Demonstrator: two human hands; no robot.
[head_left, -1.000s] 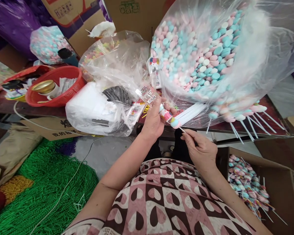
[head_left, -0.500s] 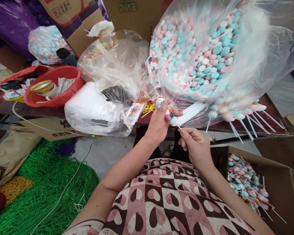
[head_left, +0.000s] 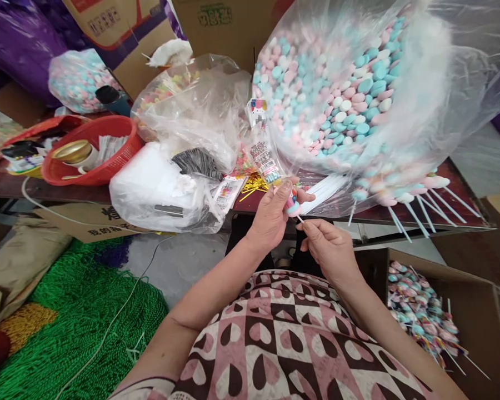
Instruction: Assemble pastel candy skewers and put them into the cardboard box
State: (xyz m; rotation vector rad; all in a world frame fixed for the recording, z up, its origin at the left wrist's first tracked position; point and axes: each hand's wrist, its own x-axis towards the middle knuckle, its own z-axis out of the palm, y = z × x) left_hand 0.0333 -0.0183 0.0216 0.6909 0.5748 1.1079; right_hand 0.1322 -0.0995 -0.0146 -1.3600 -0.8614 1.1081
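Note:
My left hand is closed around a printed clear wrapper with marshmallows on a stick partly inside it. My right hand pinches the lower end of the thin white stick just below the wrapper's mouth. A stack of printed wrappers lies just beyond my left hand. Gold twist ties lie to its left. White sticks are bunched on the table beyond my right hand. Several marshmallow skewers rest at the table's right edge with their sticks hanging over.
A large clear bag of pink, blue and white marshmallows fills the back right. At left stand a red basket and a bag of white material. Below right, a cardboard box contains wrapped marshmallow skewers. Green strands cover the floor at left.
The marshmallow skewer sits deeper in the wrapper, with less of it showing outside. Both hands have shifted slightly; my right hand has moved a little left, nearer my left hand.

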